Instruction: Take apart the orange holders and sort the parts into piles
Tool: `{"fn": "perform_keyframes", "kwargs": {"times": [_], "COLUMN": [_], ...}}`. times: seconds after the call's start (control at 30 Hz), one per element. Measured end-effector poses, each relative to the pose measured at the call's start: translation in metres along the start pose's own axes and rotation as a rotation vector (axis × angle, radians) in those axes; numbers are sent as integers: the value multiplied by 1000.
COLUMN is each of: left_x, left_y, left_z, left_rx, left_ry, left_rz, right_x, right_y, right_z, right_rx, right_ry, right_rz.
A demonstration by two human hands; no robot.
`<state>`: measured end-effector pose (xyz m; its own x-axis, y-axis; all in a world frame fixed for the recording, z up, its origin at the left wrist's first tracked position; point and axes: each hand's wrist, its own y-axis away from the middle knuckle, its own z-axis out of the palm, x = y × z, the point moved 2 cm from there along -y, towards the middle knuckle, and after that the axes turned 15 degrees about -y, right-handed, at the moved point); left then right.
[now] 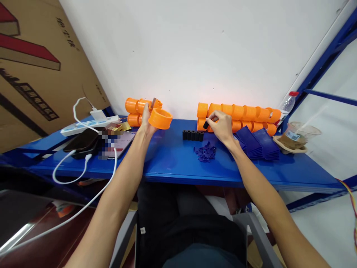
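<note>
My left hand is closed around an orange plastic part with a wide round ring. A smaller orange section with a greyish flat piece sticks up behind its fingers. In a pinch between thumb and fingertips, my right hand has a small black cylinder, close to the stacked orange rings. A row of several black cylinders stands on the blue table, between my hands. Nearer the front edge lies a pile of small dark-blue plastic pieces.
More orange rings are stacked behind my left hand. Dark-blue flat pieces fan out at right, beside a drink cup and a bottle. Phones, a power strip and white cables occupy the left. A white wall stands behind.
</note>
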<state>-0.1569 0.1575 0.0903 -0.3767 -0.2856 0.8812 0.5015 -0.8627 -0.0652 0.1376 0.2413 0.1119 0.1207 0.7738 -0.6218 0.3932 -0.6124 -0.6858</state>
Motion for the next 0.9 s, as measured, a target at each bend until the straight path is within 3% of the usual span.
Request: {"fn": "perform_keyframes", "kwargs": {"times": [0.2, 0.33, 0.5, 0.6, 0.77, 0.9], "left_x": [-1, -3, -5, -5, -4, -5], "left_y": [-2, -4, -6, -7, -7, -11], "left_z": [2, -3, -8, -6, 1, 1], "left_rx": [87, 70, 50, 51, 104, 87], "left_ry": [67, 67, 92, 126, 218, 190], "left_rz": [-34, -16, 19, 33, 27, 45], "right_x": [-1, -4, -8, -11, -20, -23], "right_y": [6, 17, 27, 29, 30, 32], "right_z": [13, 46, 83, 87, 79, 81], "right_rx": [-11, -208, -475, -555, -523, -573], "right_ry": [-99, -176, -64, 37, 226, 323], "right_rz": [9, -34, -96, -113, -146, -90]}}
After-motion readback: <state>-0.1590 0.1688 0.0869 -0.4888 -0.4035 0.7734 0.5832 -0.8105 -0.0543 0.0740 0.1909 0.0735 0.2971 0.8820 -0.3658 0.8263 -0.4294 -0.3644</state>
